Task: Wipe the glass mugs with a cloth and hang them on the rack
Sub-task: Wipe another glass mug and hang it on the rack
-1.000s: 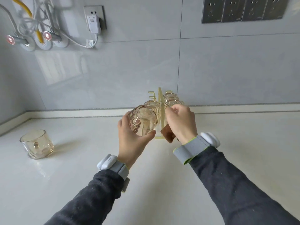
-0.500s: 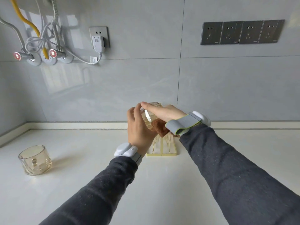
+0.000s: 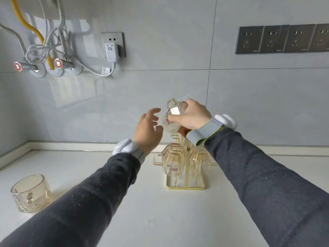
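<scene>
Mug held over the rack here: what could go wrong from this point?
1. Only the right hand grips the mug, with the cloth bunched under the same palm; the left hand is open beside it, so the hold may slip.
2. The mug is above the hung mugs on the thin wire rack; a drop or clumsy hooking could knock glass on glass.

One wide head-worn view looks forward and down over the countertop (image 3: 160, 220) toward the tiled wall (image 3: 160, 86).
</scene>
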